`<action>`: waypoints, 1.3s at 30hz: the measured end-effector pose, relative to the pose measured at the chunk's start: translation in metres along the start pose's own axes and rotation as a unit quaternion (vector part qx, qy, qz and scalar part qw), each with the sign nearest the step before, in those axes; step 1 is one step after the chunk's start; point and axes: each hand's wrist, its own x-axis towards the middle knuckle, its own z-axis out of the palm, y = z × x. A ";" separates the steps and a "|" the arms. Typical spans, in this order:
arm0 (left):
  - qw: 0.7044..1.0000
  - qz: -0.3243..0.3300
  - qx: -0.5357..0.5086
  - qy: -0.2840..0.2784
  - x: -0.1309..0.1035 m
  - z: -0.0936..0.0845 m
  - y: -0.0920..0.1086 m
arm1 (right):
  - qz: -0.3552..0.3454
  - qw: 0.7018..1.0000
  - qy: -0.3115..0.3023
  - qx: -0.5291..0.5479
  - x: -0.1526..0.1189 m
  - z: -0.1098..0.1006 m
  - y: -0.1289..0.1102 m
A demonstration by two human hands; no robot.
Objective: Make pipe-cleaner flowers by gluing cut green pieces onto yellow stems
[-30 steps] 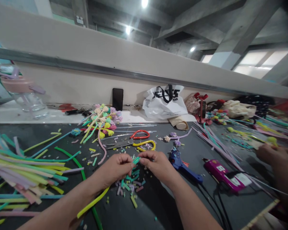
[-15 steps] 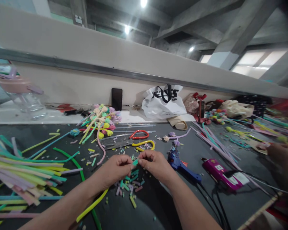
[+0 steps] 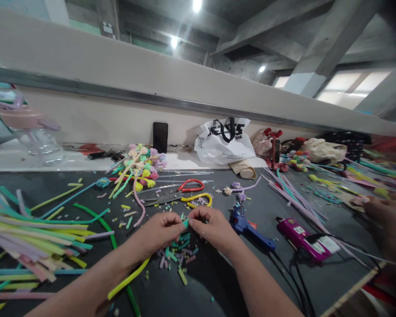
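Centrally, a short teal piece (image 3: pixel 185 223), small, fuzzy and bright, is held just above a dark tabletop (image 3: pixel 224 288), in the narrow space between two bare hands. Most of its length is hidden by the fingertips, so its full shape cannot be told. The left hand (image 3: pixel 166 231) pinches it between thumb and forefinger, with no visible gap; the remaining fingers are curled inward. The right hand (image 3: pixel 209 226) meets it from the opposite side, thumb and forefinger likewise drawn closely together on its other end. Beneath the hands lies a loose scatter of cut pieces (image 3: pixel 182 275), chiefly teal, lilac and yellow-green. Beyond them rest scissors (image 3: pixel 196 186) with one red and one yellow handle loop. A blue glue gun (image 3: pixel 252 231) lies to the right of the right hand, well apart from the teal piece.
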 end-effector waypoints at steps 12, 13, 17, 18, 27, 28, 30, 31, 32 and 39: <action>1.000 -0.010 0.012 0.004 0.001 0.000 0.001 | -0.047 0.998 -0.032 -0.041 -0.001 0.000 -0.001; 1.000 -0.007 0.015 0.004 0.002 0.000 0.000 | -0.046 0.998 -0.031 -0.044 -0.001 0.000 -0.002; 0.999 0.031 0.035 0.015 0.006 -0.001 -0.008 | -0.038 0.998 -0.022 -0.054 -0.001 0.001 -0.005; 0.998 0.041 0.040 0.018 0.006 -0.001 -0.009 | -0.038 0.998 -0.021 -0.054 -0.002 0.001 -0.005; 0.999 0.033 0.038 0.018 0.005 0.001 -0.009 | -0.047 0.998 -0.027 -0.041 -0.002 0.002 -0.006; 0.999 0.033 0.039 0.017 0.005 0.001 -0.009 | -0.046 0.998 -0.028 -0.042 -0.002 0.002 -0.006; 0.998 0.035 0.043 0.016 0.004 0.001 -0.009 | -0.045 0.998 -0.026 -0.048 -0.003 0.003 -0.006; 0.998 0.036 0.044 0.017 0.004 0.001 -0.009 | -0.044 0.997 -0.024 -0.051 -0.003 0.003 -0.006; 0.998 0.037 0.044 0.018 0.004 0.001 -0.009 | -0.043 0.997 -0.022 -0.053 -0.003 0.003 -0.006; 0.998 0.037 0.044 0.018 0.004 0.001 -0.008 | -0.017 0.999 -0.016 -0.043 -0.003 0.005 -0.008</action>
